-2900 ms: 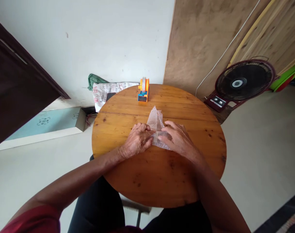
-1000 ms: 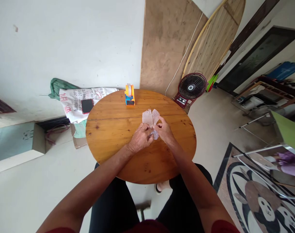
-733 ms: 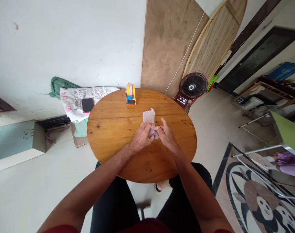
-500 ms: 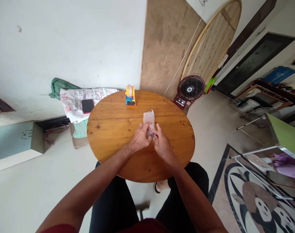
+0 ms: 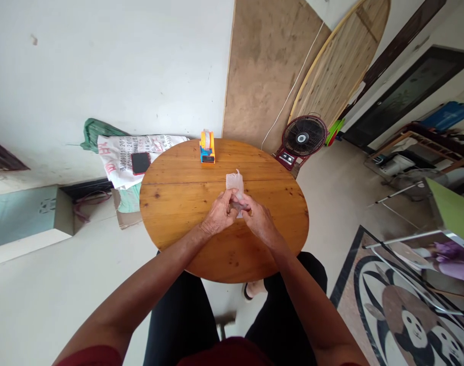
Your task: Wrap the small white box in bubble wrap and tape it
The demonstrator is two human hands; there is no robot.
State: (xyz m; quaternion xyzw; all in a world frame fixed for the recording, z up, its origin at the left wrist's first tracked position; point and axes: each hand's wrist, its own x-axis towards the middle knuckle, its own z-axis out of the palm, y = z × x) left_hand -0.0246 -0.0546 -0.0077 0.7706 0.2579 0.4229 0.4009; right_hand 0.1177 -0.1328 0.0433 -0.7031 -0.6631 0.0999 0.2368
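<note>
A strip of translucent, whitish plastic wrap (image 5: 235,181) lies lengthwise near the middle of the round wooden table (image 5: 171,203), its far end crinkled. On its left side, my left hand (image 5: 221,211) pinches the near part between bent fingers and thumb. From the right, my right hand (image 5: 257,216) grips the same near part, fingertips almost meeting the left ones. A fold of the plastic shows between the two hands; whether anything is inside it I cannot tell. Beyond them, at the table's back edge, stands an orange and blue tape dispenser (image 5: 208,147) with a roll of tape.
A dark phone-like slab (image 5: 141,163) rests on a white printed sack (image 5: 115,175) left of the table. At the back right stand a dark red fan (image 5: 304,137) and a large round wooden board (image 5: 338,66). A green-topped folding table (image 5: 451,206) is at the right.
Both hands keep hold of the near part of the plastic; the fingers have shifted and it looks more folded between them. The view has shifted slightly.
</note>
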